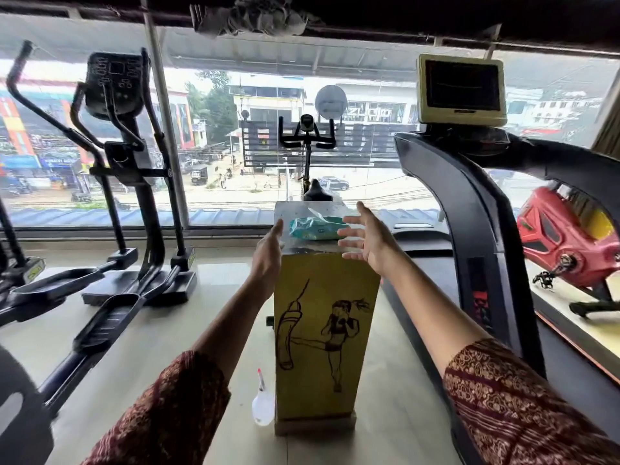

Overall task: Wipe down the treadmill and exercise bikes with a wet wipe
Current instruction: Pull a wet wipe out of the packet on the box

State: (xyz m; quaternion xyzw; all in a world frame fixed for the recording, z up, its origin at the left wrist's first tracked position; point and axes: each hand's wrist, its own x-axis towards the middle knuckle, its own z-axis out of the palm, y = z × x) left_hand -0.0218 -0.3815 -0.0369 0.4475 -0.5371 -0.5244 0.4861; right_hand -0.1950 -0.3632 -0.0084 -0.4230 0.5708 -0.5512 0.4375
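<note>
Both my hands are out in front of me around the middle of the frame, one on each side of the wet wipe pack (317, 228). It's a teal soft pack lying flat on the grey top of a tall yellow stand (325, 330), which has a kickboxer and a punching bag drawn on the front.

My left hand (268, 253) is just left of the pack, up by the stand's top left corner. Its fingers are straight and together and it's got nothing in it. My right hand (365, 239) is at the pack's right end with the palm turned toward it and the fingers spread and loose. The fingertips (345, 232) overlap the end of the pack in the shot, but honestly I can't tell if they're touching it or just in front of it. Either way, neither hand has a grip on anything.

The treadmill (469, 203) fills the right side of the frame, with its cream-framed screen (461, 88) at upper right. A black exercise bike (307, 139) sits right behind the stand, centre frame, up against the window (218, 196). There's a red bike (563, 236) at the far right and an elliptical (134, 162) on the left. A clear spray bottle (263, 407) stands on the floor (208, 263) just beside the stand's lower left corner. My patterned maroon sleeves (161, 414) are at the bottom of the frame.
</note>
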